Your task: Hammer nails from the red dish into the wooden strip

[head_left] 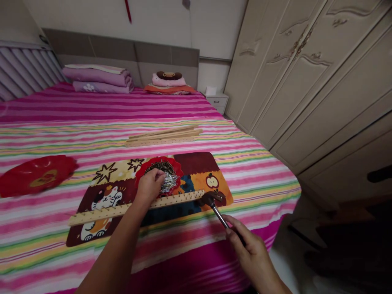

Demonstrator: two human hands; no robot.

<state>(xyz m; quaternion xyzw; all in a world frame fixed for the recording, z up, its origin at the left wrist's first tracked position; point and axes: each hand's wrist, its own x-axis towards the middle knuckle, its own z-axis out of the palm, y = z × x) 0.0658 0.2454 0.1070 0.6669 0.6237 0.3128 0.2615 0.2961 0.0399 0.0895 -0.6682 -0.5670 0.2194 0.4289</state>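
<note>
My left hand (pixel 150 184) reaches into a red dish (pixel 174 164) heaped with small metal nails (pixel 168 176); its fingers are curled down among them, and whether they grip any is hidden. My right hand (pixel 249 249) is closed on the handle of a small hammer (pixel 214 204), whose dark head rests by the right end of a long wooden strip (pixel 101 212) studded with nails. The strip lies across a colourful cartoon mat (pixel 196 163) on the striped bed.
A second red dish (pixel 36 174) lies at the left on the striped bedspread (pixel 61 134). More wooden strips (pixel 165 136) are stacked beyond the mat. Folded bedding (pixel 98 77) and pillows (pixel 168 81) sit by the headboard. A nightstand (pixel 217 100) and wardrobe (pixel 306 73) stand on the right.
</note>
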